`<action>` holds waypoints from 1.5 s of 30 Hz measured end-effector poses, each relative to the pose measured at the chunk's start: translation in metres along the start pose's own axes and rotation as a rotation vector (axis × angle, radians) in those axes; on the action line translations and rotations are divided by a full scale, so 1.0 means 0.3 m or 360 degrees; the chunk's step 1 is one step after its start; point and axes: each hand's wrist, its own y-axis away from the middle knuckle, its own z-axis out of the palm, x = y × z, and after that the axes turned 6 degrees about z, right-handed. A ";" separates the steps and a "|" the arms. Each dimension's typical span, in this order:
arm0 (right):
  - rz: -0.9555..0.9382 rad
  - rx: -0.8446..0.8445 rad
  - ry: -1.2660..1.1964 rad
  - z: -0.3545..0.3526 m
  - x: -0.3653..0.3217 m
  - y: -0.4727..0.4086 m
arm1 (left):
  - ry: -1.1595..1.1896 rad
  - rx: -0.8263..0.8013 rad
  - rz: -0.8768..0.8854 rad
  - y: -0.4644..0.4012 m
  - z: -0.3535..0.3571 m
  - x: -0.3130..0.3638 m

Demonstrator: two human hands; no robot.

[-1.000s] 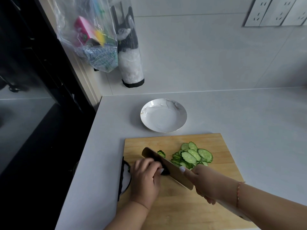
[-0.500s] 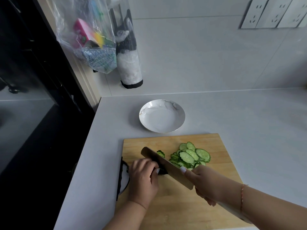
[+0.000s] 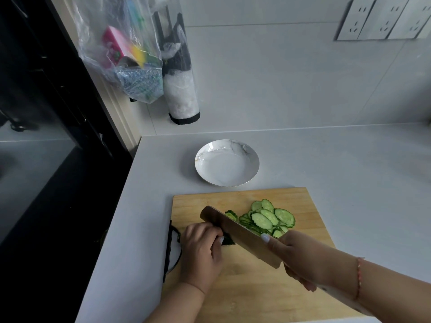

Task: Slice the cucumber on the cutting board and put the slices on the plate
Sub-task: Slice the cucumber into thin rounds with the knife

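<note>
A: Where's the cucumber?
B: Dark green cucumber stub [image 3: 227, 240] lies on the rectangular light wooden cutting board [image 3: 245, 287], near its left edge. Mostly hidden under the left hand [image 3: 200, 250], whose fingers curl over it and pin it down.

A: Knife?
B: Broad rectangular-bladed knife [image 3: 238, 234], blade angled across the board, just right of the stub. Can't tell if the edge is touching the stub. Right hand [image 3: 300, 259] is wrapped around the handle, index finger laid along the blade's side.

A: Slices?
B: Pile of thin pale green cucumber slices [image 3: 268, 217] on the board, on the far side of the blade. One small slice [image 3: 231, 215] sits apart, close to the blade tip.

A: Plate?
B: Round white marbled plate [image 3: 247, 150] on the grey countertop [image 3: 349, 171], just beyond the board's far edge. No slices on it.

A: Anything else?
B: Clear plastic bag with colourful packets [image 3: 126, 57] hangs at the wall corner, a black-trimmed hanging bag holder [image 3: 179, 85] beside it. White wall sockets [image 3: 382, 19] top right.
</note>
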 end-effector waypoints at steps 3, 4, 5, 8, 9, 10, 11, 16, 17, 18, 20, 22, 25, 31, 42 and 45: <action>0.0006 -0.0016 0.0012 0.004 -0.004 -0.017 | -0.0006 0.0000 0.0010 -0.005 0.001 0.001; 0.0009 -0.0023 0.0014 0.006 -0.007 -0.024 | -0.0006 0.0003 0.0011 -0.006 0.001 0.002; 0.0011 -0.0026 0.0022 0.008 -0.011 -0.030 | -0.0009 0.0006 0.0012 -0.006 -0.001 0.003; 0.0018 -0.0016 0.0031 0.020 -0.020 -0.047 | -0.0022 0.0006 0.0007 -0.004 -0.002 0.003; 0.0017 -0.0015 0.0034 0.026 -0.023 -0.054 | -0.0024 0.0002 0.0003 -0.003 -0.001 0.002; 0.0017 -0.0017 0.0045 0.032 -0.026 -0.062 | -0.0028 -0.0003 0.0000 -0.003 0.000 0.001; 0.0017 -0.0019 0.0063 0.039 -0.030 -0.070 | -0.0033 -0.0011 -0.0004 -0.003 0.000 0.000; 0.0021 -0.0014 0.0170 0.058 -0.036 -0.098 | -0.0056 -0.0014 -0.0004 0.002 0.006 -0.007; 0.0025 -0.0011 0.0171 0.059 -0.035 -0.099 | -0.0055 -0.0012 0.0000 0.003 0.006 -0.008; 0.0027 -0.0008 0.0171 0.058 -0.034 -0.100 | -0.0050 -0.0010 0.0005 0.004 0.006 -0.008; 0.0033 -0.0013 0.0170 0.058 -0.032 -0.103 | -0.0041 -0.0017 0.0001 0.004 0.006 -0.009; 0.0046 -0.0028 0.0135 0.055 -0.031 -0.102 | -0.0023 -0.0017 -0.0006 0.002 -0.002 -0.010; 0.0041 -0.0042 0.0038 0.052 -0.028 -0.102 | -0.0052 -0.0043 0.0038 0.003 -0.031 -0.017; 0.0046 -0.0067 -0.0179 0.043 -0.003 -0.115 | -0.0178 -0.0180 -0.0006 0.026 -0.055 -0.026; 0.0112 0.0032 -0.0372 -0.024 0.054 -0.078 | -0.0047 -0.0222 0.0032 0.026 0.001 0.027; 0.0095 0.0044 -0.0357 -0.027 0.066 -0.068 | 0.0018 -0.0135 0.0019 0.015 0.011 0.039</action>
